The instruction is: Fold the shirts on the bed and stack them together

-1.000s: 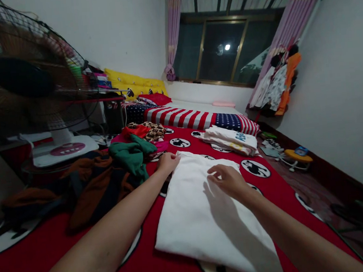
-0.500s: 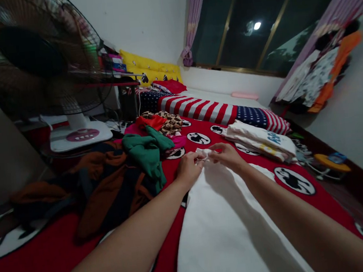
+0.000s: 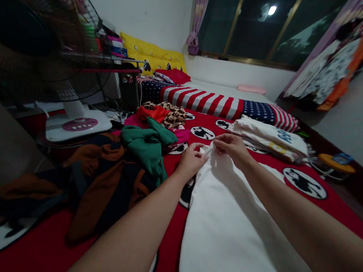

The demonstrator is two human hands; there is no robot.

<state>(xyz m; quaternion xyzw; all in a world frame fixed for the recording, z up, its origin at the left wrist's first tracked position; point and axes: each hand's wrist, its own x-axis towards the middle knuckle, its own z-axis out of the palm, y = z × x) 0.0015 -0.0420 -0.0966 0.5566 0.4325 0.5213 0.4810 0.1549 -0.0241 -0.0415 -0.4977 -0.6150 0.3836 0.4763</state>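
Note:
A white garment (image 3: 228,217) stretches from the bottom of the view up to both hands; its exact kind is hard to tell. My left hand (image 3: 192,160) pinches its far edge, thumb and fingers closed on the cloth. Right beside it, my right hand (image 3: 232,146) grips the same edge between thumb and fingertips. Beneath lies a red blanket (image 3: 167,250) with black-and-white round figures. To the right of my right hand sits a stack of folded white clothes (image 3: 265,136). Left of my left hand is a crumpled green garment (image 3: 144,146).
A brown and navy garment (image 3: 100,191) lies heaped at left, before a standing fan (image 3: 77,122). Behind the blanket is a bed with a stars-and-stripes cover (image 3: 204,101). Clothes (image 3: 338,67) hang at the right wall, above a small orange-topped stool (image 3: 333,164).
The view has shifted slightly left and down in the room. Both hands keep hold of the white garment's edge, and my right hand has slid a little along it.

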